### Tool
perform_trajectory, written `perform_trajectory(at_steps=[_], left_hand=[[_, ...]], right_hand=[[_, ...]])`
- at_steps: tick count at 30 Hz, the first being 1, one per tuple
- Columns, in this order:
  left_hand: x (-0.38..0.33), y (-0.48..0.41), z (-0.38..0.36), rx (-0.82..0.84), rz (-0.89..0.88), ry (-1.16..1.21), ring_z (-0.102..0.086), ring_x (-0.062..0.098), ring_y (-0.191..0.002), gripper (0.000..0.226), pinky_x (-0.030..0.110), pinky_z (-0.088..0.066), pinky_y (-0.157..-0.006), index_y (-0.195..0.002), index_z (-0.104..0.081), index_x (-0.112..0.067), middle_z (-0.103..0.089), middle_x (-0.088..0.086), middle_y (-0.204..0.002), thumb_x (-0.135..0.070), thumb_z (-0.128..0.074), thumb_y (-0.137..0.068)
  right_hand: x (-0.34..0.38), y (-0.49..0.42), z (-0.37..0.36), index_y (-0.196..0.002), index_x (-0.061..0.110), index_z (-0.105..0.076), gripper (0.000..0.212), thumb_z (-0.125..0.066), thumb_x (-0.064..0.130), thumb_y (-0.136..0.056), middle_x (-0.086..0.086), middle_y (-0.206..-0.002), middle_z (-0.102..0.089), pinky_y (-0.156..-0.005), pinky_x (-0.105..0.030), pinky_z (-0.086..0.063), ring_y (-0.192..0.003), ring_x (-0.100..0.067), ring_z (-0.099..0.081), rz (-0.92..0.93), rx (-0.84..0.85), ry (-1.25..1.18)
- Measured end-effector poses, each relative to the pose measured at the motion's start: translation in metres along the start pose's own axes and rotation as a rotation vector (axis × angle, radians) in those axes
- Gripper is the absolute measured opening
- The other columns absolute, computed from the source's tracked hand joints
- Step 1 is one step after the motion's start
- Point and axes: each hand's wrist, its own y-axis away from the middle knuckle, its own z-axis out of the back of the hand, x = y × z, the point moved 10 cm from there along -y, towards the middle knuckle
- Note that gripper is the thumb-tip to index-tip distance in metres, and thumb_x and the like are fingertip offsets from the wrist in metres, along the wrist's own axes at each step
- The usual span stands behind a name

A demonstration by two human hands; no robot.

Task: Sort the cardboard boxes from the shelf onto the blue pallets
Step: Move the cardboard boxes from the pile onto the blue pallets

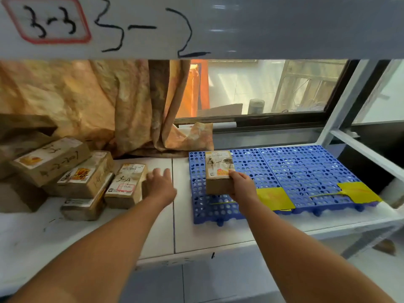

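The right hand (241, 184) gripped a small cardboard box (219, 171) by its near right corner and held it on the left blue pallet (218, 206), toward that pallet's left edge; whether the box sat fully down or hung just above the grid could not be told. A second blue pallet (306, 169) lay touching it on the right, bare except for a yellow tag (358, 192) at its front edge, with another yellow tag (274, 199) at the left pallet's front right corner. The left hand (160, 185) was spread wide, holding nothing, its fingers just beside the right side of a labelled box (126, 184) at the edge of the pile (65, 171) on the left part of the shelf (153, 232).

By my judgement, one box was being placed while the next was being reached for. The next move called for releasing the placed box squarely, then closing the left hand around the labelled box and reading its handwritten mark to choose a pallet.
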Motion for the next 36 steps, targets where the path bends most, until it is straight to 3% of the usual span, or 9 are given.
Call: perform_trajectory(at_steps=[3, 7, 14, 20, 26, 29, 32, 34, 36], left_hand=[[0.039, -0.004, 0.006, -0.046, 0.181, 0.021, -0.025, 0.033, -0.133, 0.052, 0.045, -0.029, -0.108, -0.139, -0.035, -0.018, -0.026, 0.012, -0.148, -0.025, -0.050, -0.090], [0.077, -0.004, 0.005, -0.036, 0.300, 0.017, -0.024, 0.035, -0.135, 0.054, 0.047, -0.026, -0.111, -0.141, -0.034, -0.017, -0.023, 0.013, -0.150, -0.031, -0.050, -0.091], [0.119, 0.005, -0.024, 0.115, 0.374, 0.137, -0.006, 0.039, -0.142, 0.066, 0.052, -0.014, -0.115, -0.153, -0.006, -0.034, 0.004, 0.017, -0.157, -0.049, -0.036, -0.096], [0.132, 0.002, -0.027, 0.082, 0.294, 0.108, -0.015, 0.038, -0.134, 0.057, 0.046, -0.021, -0.112, -0.149, -0.023, -0.041, -0.009, 0.014, -0.153, -0.048, -0.041, -0.096], [0.136, -0.002, -0.023, 0.086, 0.285, 0.119, -0.021, 0.044, -0.129, 0.054, 0.047, -0.032, -0.107, -0.143, -0.033, -0.039, -0.009, 0.016, -0.147, -0.043, -0.052, -0.092], [0.134, 0.006, -0.019, 0.089, 0.297, 0.093, -0.018, 0.045, -0.132, 0.064, 0.046, -0.032, -0.105, -0.143, -0.029, -0.037, -0.006, 0.016, -0.148, -0.047, -0.057, -0.087], [0.130, 0.015, -0.021, 0.108, 0.325, 0.119, -0.013, 0.044, -0.136, 0.076, 0.048, -0.033, -0.105, -0.148, -0.019, -0.042, 0.000, 0.015, -0.151, -0.052, -0.060, -0.084], [0.126, 0.017, -0.025, 0.145, 0.333, 0.140, -0.010, 0.043, -0.138, 0.080, 0.049, -0.032, -0.107, -0.149, -0.015, -0.045, 0.004, 0.013, -0.152, -0.053, -0.061, -0.084], [0.121, 0.018, -0.028, 0.191, 0.328, 0.116, -0.010, 0.044, -0.138, 0.081, 0.050, -0.030, -0.108, -0.149, -0.013, -0.045, 0.007, 0.013, -0.153, -0.054, -0.061, -0.084]], right_hand=[[-0.003, -0.004, 0.003, -0.125, 0.012, -0.054, 0.035, -0.058, 0.028, -0.093, -0.015, -0.115, -0.059, -0.061, -0.030, -0.048, -0.091, -0.025, -0.057, -0.018, 0.087, -0.035], [-0.006, -0.004, -0.016, -0.115, 0.017, -0.055, 0.023, -0.057, 0.026, -0.094, -0.015, -0.114, -0.060, -0.072, -0.037, -0.050, -0.095, -0.027, -0.058, -0.006, 0.159, 0.016], [-0.015, 0.008, -0.065, -0.126, 0.018, -0.052, 0.029, -0.050, 0.022, -0.097, -0.011, -0.112, -0.061, -0.070, -0.033, -0.048, -0.088, -0.021, -0.059, 0.011, 0.231, 0.128], [-0.033, 0.022, -0.103, -0.128, 0.024, -0.051, 0.031, -0.050, 0.023, -0.098, -0.014, -0.119, -0.061, -0.089, -0.046, -0.051, -0.103, -0.028, -0.060, -0.019, 0.316, 0.230], [-0.041, 0.038, -0.137, -0.141, 0.025, -0.040, 0.043, -0.046, 0.028, -0.098, -0.010, -0.121, -0.058, -0.094, -0.048, -0.051, -0.107, -0.028, -0.059, 0.040, 0.331, 0.433], [-0.038, 0.045, -0.148, -0.144, 0.026, -0.034, 0.045, -0.040, 0.027, -0.100, -0.010, -0.119, -0.060, -0.087, -0.043, -0.053, -0.102, -0.026, -0.062, 0.096, 0.321, 0.566], [-0.037, 0.054, -0.162, -0.148, 0.032, -0.025, 0.053, -0.036, 0.017, -0.099, -0.015, -0.118, -0.058, -0.069, -0.032, -0.049, -0.096, -0.027, -0.060, 0.150, 0.344, 0.763], [-0.034, 0.060, -0.173, -0.151, 0.037, -0.017, 0.064, -0.039, 0.013, -0.096, -0.017, -0.123, -0.055, -0.080, -0.039, -0.051, -0.103, -0.031, -0.058, 0.235, 0.367, 0.939], [-0.033, 0.071, -0.184, -0.151, 0.034, -0.019, 0.059, -0.041, 0.021, -0.098, -0.019, -0.148, -0.034, -0.106, -0.048, -0.039, -0.131, -0.037, -0.039, 0.335, 0.408, 1.184]])
